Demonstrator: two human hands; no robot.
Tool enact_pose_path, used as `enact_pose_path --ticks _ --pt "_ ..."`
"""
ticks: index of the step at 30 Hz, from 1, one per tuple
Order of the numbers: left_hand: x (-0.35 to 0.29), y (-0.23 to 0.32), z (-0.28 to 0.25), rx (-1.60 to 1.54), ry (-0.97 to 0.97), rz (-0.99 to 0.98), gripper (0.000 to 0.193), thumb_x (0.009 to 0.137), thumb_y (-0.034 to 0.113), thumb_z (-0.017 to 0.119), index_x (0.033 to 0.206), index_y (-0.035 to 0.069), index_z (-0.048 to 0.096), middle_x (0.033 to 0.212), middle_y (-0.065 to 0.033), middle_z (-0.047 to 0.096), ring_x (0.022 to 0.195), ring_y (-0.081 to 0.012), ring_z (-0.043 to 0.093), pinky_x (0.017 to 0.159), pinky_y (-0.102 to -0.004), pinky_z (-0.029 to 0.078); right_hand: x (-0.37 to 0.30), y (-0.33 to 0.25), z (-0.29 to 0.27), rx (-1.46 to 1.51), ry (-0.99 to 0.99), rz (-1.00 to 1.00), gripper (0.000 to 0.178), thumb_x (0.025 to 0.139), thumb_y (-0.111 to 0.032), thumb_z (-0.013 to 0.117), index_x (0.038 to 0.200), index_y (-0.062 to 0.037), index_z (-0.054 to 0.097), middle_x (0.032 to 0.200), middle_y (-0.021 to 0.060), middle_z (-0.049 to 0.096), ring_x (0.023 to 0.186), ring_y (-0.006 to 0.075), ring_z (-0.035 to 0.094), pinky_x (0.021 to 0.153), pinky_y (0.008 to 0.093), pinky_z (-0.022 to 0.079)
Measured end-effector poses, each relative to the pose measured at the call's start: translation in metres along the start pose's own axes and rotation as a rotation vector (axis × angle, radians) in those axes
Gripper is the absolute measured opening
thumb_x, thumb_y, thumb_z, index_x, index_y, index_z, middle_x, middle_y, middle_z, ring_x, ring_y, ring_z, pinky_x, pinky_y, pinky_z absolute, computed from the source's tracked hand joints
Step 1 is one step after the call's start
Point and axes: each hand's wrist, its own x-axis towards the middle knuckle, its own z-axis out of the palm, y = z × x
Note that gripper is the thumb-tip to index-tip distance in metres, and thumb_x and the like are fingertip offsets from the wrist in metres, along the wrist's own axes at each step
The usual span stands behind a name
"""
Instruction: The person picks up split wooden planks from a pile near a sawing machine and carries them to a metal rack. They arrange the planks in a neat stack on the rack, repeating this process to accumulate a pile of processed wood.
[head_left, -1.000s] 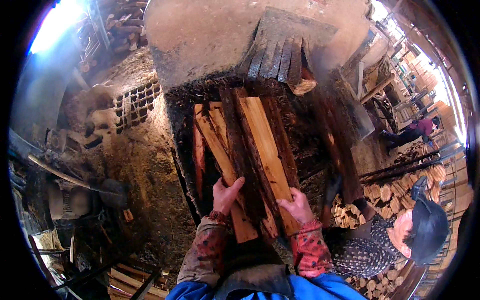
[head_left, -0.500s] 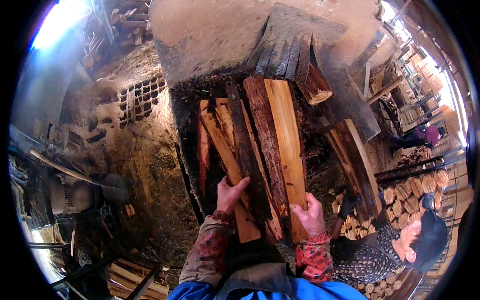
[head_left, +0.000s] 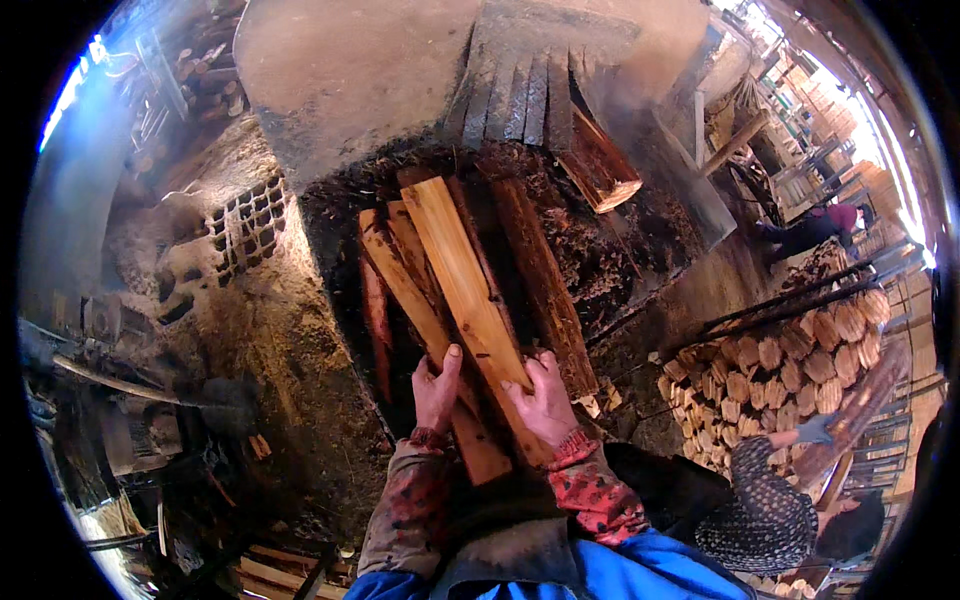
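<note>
A pale sawn wooden board (head_left: pixel 462 270) lies slanted over several narrower pieces on a dark, debris-covered bench. My right hand (head_left: pixel 545 402) grips its near part, thumb on the top face. Just left of it, my left hand (head_left: pixel 436 393) is closed around a narrow wooden slat (head_left: pixel 400 275), thumb up; its other fingers are partly hidden. A dark bark-edged slab (head_left: pixel 545 285) rests apart on the right. Beside the slat, at the far left of the pile, is a reddish strip (head_left: pixel 376 325).
Dark hanging flaps (head_left: pixel 510 100) front the machine housing, with a thick wood piece (head_left: pixel 600 165) jutting out beneath. At right, a co-worker (head_left: pixel 775 500) handles a long slab (head_left: pixel 855 410) beside stacked cut wood (head_left: pixel 770 370). Another person (head_left: pixel 820 228) stands farther off.
My right hand has carried the pale board leftward onto the other pieces, away from the bark-edged slab. My left hand has shifted slightly left. The co-worker's slab has moved from the bench toward the stack.
</note>
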Motion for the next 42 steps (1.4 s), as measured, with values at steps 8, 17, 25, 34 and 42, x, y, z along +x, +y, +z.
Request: enact_pose_path --ticks 8,17,25,34,42 --pt "0.000 0.002 0.003 -0.007 -0.065 0.006 0.043 0.080 0.022 0.077 0.109 -0.005 0.060 0.100 -0.0086 0.067 0.086 -0.0149 0.064 0.077 -0.0281 0.052 0.020 -0.018 -0.001 0.110 -0.070 -0.133 0.049 0.079 -0.013 0.070 0.121 0.0055 0.053 0.122 0.0221 0.047 0.116 0.0390 0.047 0.099 0.0403 0.040" --pt "0.011 -0.022 -0.003 -0.124 -0.074 0.004 0.042 0.077 0.021 0.079 0.105 -0.005 0.061 0.098 -0.0078 0.068 0.085 -0.0140 0.064 0.078 -0.0276 0.052 0.000 0.076 -0.034 -0.354 0.059 0.176 0.075 0.070 -0.012 0.077 0.136 -0.0059 0.043 0.125 0.0206 0.045 0.115 0.0452 0.046 0.094 0.0475 0.044" --pt "0.002 -0.003 0.003 0.024 -0.012 0.009 0.045 0.076 0.021 0.080 0.106 -0.006 0.061 0.098 -0.0081 0.068 0.085 -0.0142 0.065 0.077 -0.0276 0.052 -0.003 0.093 -0.034 0.245 -0.179 0.078 0.084 0.078 -0.017 0.071 0.148 -0.0059 0.027 0.143 0.0223 0.039 0.126 0.0346 0.045 0.095 0.0399 0.047" --pt "-0.004 0.010 0.005 0.005 -0.042 0.015 0.044 0.078 0.021 0.078 0.108 -0.006 0.060 0.100 -0.0093 0.068 0.087 -0.0153 0.065 0.079 -0.0283 0.053 -0.008 0.035 -0.038 0.189 -0.257 0.006 0.047 0.088 -0.018 0.062 0.130 0.0002 0.051 0.126 0.0172 0.051 0.120 0.0342 0.049 0.098 0.0385 0.043" --pt "-0.003 0.006 0.004 -0.016 -0.056 0.025 0.043 0.081 0.022 0.076 0.109 -0.007 0.060 0.100 -0.0098 0.068 0.087 -0.0151 0.065 0.078 -0.0277 0.052 -0.036 -0.026 -0.021 -0.083 -0.076 -0.275 0.044 0.076 -0.006 0.066 0.118 0.0040 0.058 0.125 0.0185 0.050 0.124 0.0392 0.041 0.106 0.0442 0.035"
